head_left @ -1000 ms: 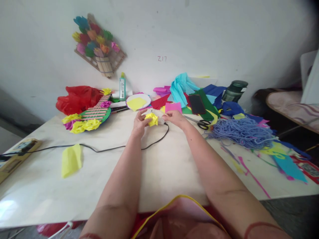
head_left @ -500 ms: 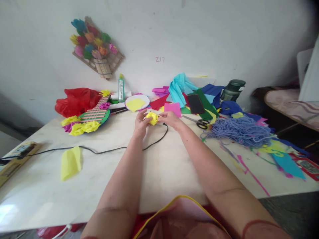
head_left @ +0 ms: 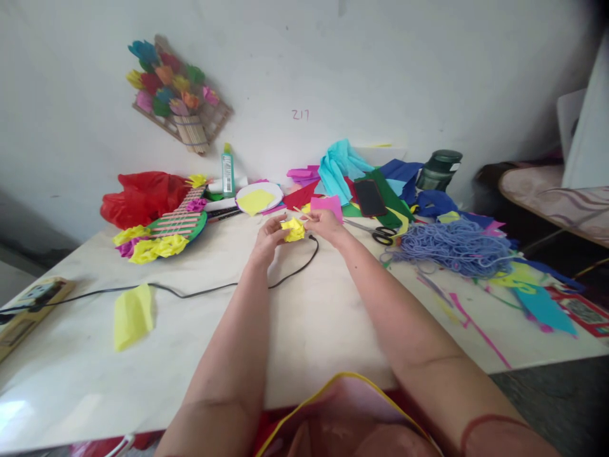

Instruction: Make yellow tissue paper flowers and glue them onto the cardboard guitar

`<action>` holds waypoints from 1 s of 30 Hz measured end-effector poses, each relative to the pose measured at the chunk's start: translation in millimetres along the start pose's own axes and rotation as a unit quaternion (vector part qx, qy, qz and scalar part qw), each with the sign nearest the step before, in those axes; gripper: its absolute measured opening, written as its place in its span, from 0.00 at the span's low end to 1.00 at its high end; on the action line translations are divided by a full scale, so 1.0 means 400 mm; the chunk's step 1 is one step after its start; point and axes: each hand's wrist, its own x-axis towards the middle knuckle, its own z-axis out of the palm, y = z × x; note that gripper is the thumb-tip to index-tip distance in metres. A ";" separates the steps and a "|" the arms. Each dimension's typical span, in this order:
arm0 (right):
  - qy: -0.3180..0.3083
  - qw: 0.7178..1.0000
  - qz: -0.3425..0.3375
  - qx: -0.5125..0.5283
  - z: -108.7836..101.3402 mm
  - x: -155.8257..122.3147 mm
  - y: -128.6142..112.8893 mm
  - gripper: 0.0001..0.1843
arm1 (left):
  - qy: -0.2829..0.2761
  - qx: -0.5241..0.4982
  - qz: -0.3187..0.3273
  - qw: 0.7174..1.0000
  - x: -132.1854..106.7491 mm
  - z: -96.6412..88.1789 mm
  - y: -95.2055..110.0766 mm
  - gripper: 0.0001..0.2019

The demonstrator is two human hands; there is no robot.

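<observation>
The fingers of the left hand (head_left: 267, 241) pinch a crumpled yellow paper flower (head_left: 294, 230), held between the two hands above the counter (head_left: 323, 330). The right hand's (head_left: 326, 226) fingers, bunched together, grip a thin pale stick (head_left: 301, 214); its far end is hard to make out. Both forearms reach forward, nearly straight. Beyond, a white plate (head_left: 278, 192) carries yellow paper (head_left: 255, 201). A dark green jar's (head_left: 435, 172) contents cannot be told. The power strip (head_left: 21, 329) is cut off at left.
</observation>
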 end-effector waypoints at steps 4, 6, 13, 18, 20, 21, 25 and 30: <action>-0.014 0.999 -0.036 -0.032 -0.001 0.002 0.008 0.12 | -0.023 0.027 -0.007 0.999 -0.002 -0.001 0.007 0.31; -0.022 0.997 -0.051 -0.048 -0.005 0.002 0.008 0.12 | -0.021 0.031 -0.011 0.999 -0.002 0.001 0.008 0.30; -0.052 0.990 -0.058 -0.120 -0.034 -0.001 -0.013 0.12 | 0.019 0.007 0.020 1.000 -0.002 -0.003 0.006 0.28; -0.051 0.978 -0.128 -0.155 -0.040 0.006 -0.003 0.12 | 0.023 -0.019 0.020 0.999 0.007 -0.016 -0.006 0.24; -0.053 0.973 -0.150 -0.166 -0.047 0.004 0.000 0.15 | 0.026 -0.035 0.023 0.999 0.008 -0.017 -0.007 0.22; -0.052 0.971 -0.153 -0.174 -0.052 0.003 0.001 0.17 | 0.026 -0.041 0.025 0.999 0.007 -0.016 -0.006 0.21; -0.061 0.966 -0.143 -0.207 -0.077 -0.001 -0.002 0.21 | 0.025 -0.055 0.032 0.998 0.001 -0.011 0.001 0.19; -0.090 0.963 -0.110 -0.227 -0.101 -0.003 -0.005 0.21 | 0.025 -0.070 0.030 0.997 0.002 -0.015 0.002 0.22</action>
